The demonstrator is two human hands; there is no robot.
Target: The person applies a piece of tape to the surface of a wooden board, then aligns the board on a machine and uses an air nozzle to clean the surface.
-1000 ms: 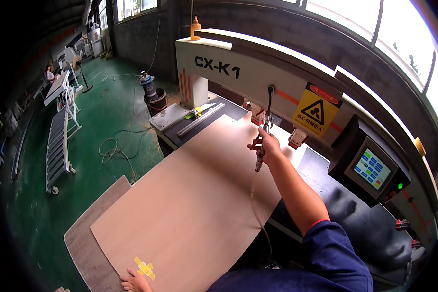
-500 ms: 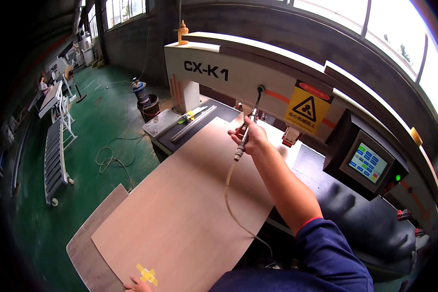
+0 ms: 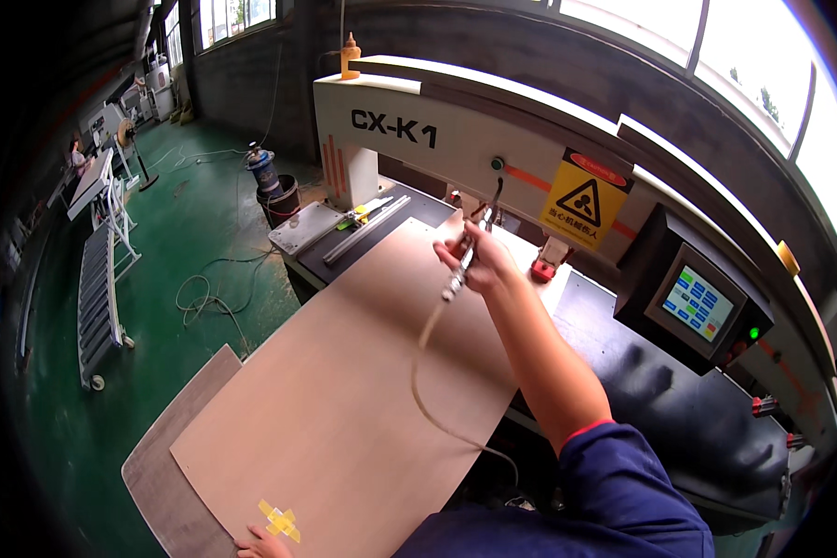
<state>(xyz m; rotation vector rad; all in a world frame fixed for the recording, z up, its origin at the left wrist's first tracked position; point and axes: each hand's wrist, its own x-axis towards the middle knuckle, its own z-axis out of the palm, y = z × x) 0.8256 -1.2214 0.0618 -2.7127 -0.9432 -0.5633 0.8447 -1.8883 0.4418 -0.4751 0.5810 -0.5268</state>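
Observation:
My right hand (image 3: 479, 259) is wrapped round a slim metal air blow gun (image 3: 465, 253), its thin bent nozzle pointing up just below a round green button (image 3: 498, 164) on the machine beam. From the gun's lower end a clear hose (image 3: 417, 381) curves down over a large pale wood sheet (image 3: 344, 372) and past its near edge. At the lower left, my left hand (image 3: 262, 545) rests on the sheet with its fingers stretched out. Just above those fingers, crossed strips of yellow tape (image 3: 280, 521) are stuck to the sheet.
The white machine beam (image 3: 465, 139) spans the black worktable (image 3: 660, 391), with a lit control screen (image 3: 697, 302) at right. A red-tipped part (image 3: 544, 270) hangs below the beam. Metal bars (image 3: 367, 232) lie at the table's far left. A roller conveyor (image 3: 102, 298) stands on the green floor.
The blow gun's nozzle has dropped off the green button, which now shows. The hose bows farther left. Under the beam, the red-tipped part looks different, with more red at its bottom.

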